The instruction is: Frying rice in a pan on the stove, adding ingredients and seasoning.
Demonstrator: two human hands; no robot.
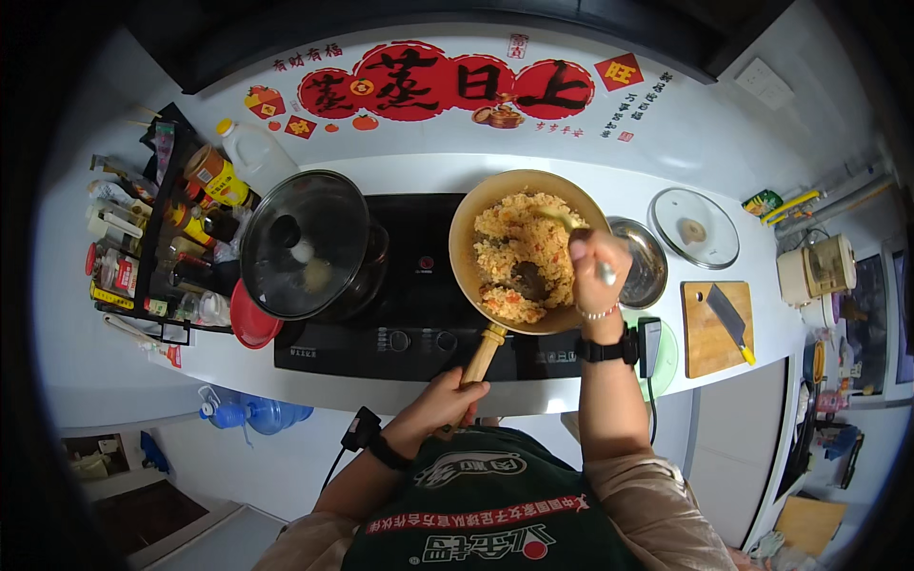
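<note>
A beige frying pan (463, 235) stands on the right side of the black cooktop (421, 307). Fried rice (525, 214) with small orange-red bits covers much of its base, with a bare dark patch near the middle. My left hand (448, 401) grips the pan's wooden handle (483, 357), which points toward me. Over the pan's right rim, my right hand (601, 275) is closed around the handle of a spatula or spoon (607, 273). Its pale head (550, 212) lies in the rice, partly hidden by the grains and my hand.
Left on the cooktop is a pot under a glass lid (303, 243). Beside it are a red plastic basket (253, 317) and a rack of condiment bottles (193, 264). To the right are a metal bowl (643, 268), a glass lid (696, 214) and a kitchen knife (727, 314) on a wooden cutting board (703, 350).
</note>
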